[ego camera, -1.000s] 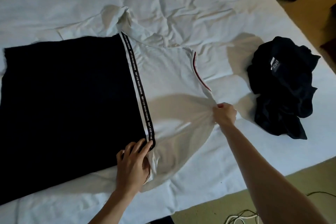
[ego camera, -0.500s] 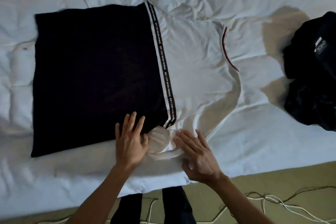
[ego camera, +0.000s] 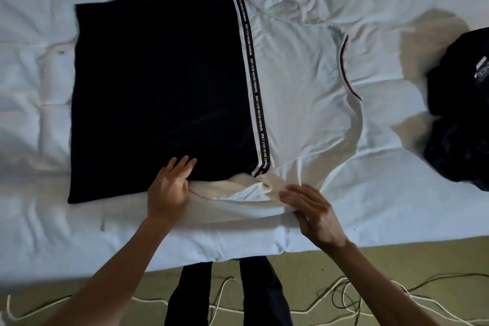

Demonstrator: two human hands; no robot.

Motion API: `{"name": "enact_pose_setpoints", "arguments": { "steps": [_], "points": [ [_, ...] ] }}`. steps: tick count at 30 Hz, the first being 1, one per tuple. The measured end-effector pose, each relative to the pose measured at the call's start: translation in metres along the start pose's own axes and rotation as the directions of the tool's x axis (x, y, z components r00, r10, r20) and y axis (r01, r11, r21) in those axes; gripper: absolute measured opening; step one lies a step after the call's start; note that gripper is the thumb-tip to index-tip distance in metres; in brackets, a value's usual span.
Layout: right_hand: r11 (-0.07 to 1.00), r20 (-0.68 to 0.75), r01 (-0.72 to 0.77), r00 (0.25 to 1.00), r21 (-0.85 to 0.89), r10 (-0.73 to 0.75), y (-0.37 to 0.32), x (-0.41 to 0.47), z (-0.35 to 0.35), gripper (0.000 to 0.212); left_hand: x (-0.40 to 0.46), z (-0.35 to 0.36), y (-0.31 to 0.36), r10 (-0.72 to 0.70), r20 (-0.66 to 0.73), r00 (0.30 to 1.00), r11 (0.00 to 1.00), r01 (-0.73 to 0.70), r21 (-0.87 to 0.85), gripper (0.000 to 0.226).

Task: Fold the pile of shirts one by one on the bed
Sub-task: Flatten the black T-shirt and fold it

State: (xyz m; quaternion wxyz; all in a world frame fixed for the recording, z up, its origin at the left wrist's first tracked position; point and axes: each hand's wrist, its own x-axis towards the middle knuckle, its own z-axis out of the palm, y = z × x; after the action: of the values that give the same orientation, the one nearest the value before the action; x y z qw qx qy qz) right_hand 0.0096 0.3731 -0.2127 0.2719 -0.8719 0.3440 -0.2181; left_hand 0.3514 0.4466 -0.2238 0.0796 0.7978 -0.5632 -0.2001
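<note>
A black-and-white shirt (ego camera: 299, 82) lies flat on the bed (ego camera: 397, 206), its black lower half to the left, its white chest and red-trimmed collar to the right. A lettered black stripe divides the two halves. My left hand (ego camera: 169, 188) lies flat with straight fingers on the near edge of the black part. My right hand (ego camera: 311, 209) has its fingers laid on the near white sleeve, which is tucked in along the shirt's near side. A crumpled pile of dark shirts (ego camera: 460, 108) sits at the right edge.
White, wrinkled bedding covers the whole bed. The bed's near edge runs below my hands. Beyond it is an olive floor with white and dark cables (ego camera: 357, 299), and dark trouser legs (ego camera: 230, 294) show between my arms.
My right hand let go of the shoulder area, came back to the near sleeve and now spreads it rightward. The view shifted left, so the dark pile sits at the frame's edge.
</note>
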Motion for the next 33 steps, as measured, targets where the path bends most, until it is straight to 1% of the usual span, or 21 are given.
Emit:
{"name": "enact_pose_setpoints", "arguments": {
  "steps": [4,8,10,12,14,16,18,19,21,22,24,25,26,27,28,29,30,31,32,33],
  "points": [
    [0.998,0.003,-0.056,0.998,0.040,0.056,0.007,-0.014,-0.007,0.028,-0.008,-0.011,-0.002,0.019,-0.034,0.999,0.999,-0.020,-0.026,0.062],
    [0.985,0.018,-0.144,0.990,0.096,0.143,0.007,-0.012,-0.018,0.028,-0.005,-0.015,-0.002,0.041,0.020,0.999,0.998,-0.040,-0.042,0.063],
    [0.966,0.006,-0.211,0.977,0.151,0.212,0.004,0.006,-0.027,0.020,0.003,-0.019,0.000,0.090,0.021,0.996,0.995,-0.088,-0.055,0.059],
    [0.943,-0.011,-0.259,0.964,0.209,0.267,0.001,0.034,-0.037,0.018,0.013,-0.024,0.000,0.146,0.015,0.989,0.984,-0.144,-0.108,0.053],
    [0.928,-0.038,-0.279,0.954,0.247,0.297,0.003,0.065,-0.048,0.019,0.026,-0.033,-0.001,0.168,0.017,0.986,0.962,-0.160,-0.223,0.045],
    [0.910,-0.069,-0.299,0.941,0.287,0.332,0.007,0.098,-0.058,0.023,0.042,-0.045,0.000,0.146,0.021,0.989,0.923,-0.129,-0.364,0.039],
    [0.882,-0.084,-0.335,0.921,0.332,0.381,0.016,0.129,-0.063,0.027,0.060,-0.058,0.006,0.076,0.051,0.996,0.886,-0.044,-0.462,0.054],
    [0.870,-0.083,-0.349,0.913,0.348,0.400,0.020,0.143,-0.065,0.028,0.069,-0.064,0.010,0.042,0.078,0.996,0.878,0.000,-0.480,0.058],
    [0.864,-0.089,-0.356,0.907,0.357,0.411,0.028,0.173,-0.068,0.032,0.091,-0.071,0.014,0.037,0.120,0.992,0.880,0.024,-0.474,0.050],
    [0.867,-0.095,-0.356,0.907,0.348,0.410,0.033,0.187,-0.070,0.034,0.102,-0.075,0.015,0.054,0.138,0.989,0.890,0.015,-0.455,0.046],
    [0.872,-0.111,-0.379,0.896,0.310,0.430,0.046,0.216,-0.071,0.037,0.124,-0.081,0.017,0.085,0.145,0.986,0.907,-0.016,-0.421,0.045],
    [0.867,-0.114,-0.409,0.883,0.285,0.455,0.055,0.229,-0.068,0.036,0.134,-0.081,0.016,0.084,0.129,0.988,0.911,-0.023,-0.411,0.044],
    [0.855,-0.116,-0.449,0.864,0.259,0.489,0.065,0.239,-0.063,0.031,0.143,-0.077,0.014,0.072,0.111,0.991,0.915,-0.022,-0.402,0.041],
    [0.838,-0.104,-0.502,0.841,0.213,0.530,0.073,0.245,-0.057,0.022,0.149,-0.073,0.013,0.038,0.101,0.994,0.922,0.004,-0.388,0.033],
    [0.825,-0.075,-0.547,0.825,0.144,0.560,0.080,0.246,-0.052,0.024,0.154,-0.068,0.015,-0.001,0.098,0.995,0.932,0.037,-0.361,0.020],
    [0.817,-0.043,-0.574,0.817,0.054,0.576,0.086,0.243,-0.045,0.039,0.156,-0.061,0.017,-0.044,0.105,0.994,0.942,0.076,-0.327,0.012],
    [0.806,-0.015,-0.592,0.806,-0.024,0.592,0.089,0.234,-0.040,0.052,0.157,-0.053,0.020,-0.095,0.093,0.991,0.947,0.119,-0.300,0.019],
    [0.789,-0.013,-0.609,0.792,-0.083,0.610,0.091,0.224,-0.037,0.059,0.156,-0.047,0.027,-0.142,0.036,0.989,0.950,0.146,-0.276,0.029],
    [0.774,-0.030,-0.624,0.780,-0.112,0.625,0.092,0.212,-0.035,0.061,0.154,-0.042,0.038,-0.169,-0.074,0.983,0.955,0.145,-0.260,0.035],
    [0.755,-0.059,-0.643,0.765,-0.124,0.642,0.092,0.200,-0.035,0.061,0.152,-0.037,0.054,-0.157,-0.207,0.966,0.961,0.101,-0.257,0.038]
  ]
}}
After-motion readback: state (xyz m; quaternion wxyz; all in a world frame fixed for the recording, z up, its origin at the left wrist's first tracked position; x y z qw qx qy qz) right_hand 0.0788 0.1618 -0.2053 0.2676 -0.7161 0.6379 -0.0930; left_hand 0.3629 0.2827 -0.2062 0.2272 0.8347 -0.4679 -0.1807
